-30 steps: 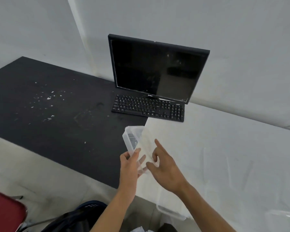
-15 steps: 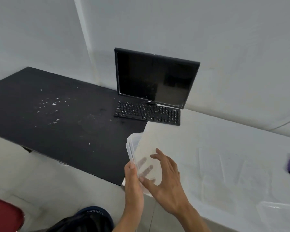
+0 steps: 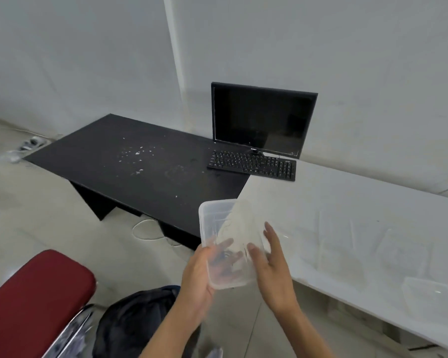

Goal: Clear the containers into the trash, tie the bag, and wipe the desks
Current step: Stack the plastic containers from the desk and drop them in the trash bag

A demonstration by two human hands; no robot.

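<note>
Clear container (image 3: 228,239) held in air off the white counter (image 3: 347,202) edge, long axis pointing away from the person; left hand (image 3: 198,275) fingers clamped beneath it, right hand (image 3: 272,270) fingers spread alongside; black trash bag (image 3: 140,324) lies below-left, nearer the left hand

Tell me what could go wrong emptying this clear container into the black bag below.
The left hand alone grips the clear container at its near end, while the right hand is open beside it; that grip could slip. The black bag sits low, beside the red chair, so anything tipped out might miss it.
</note>
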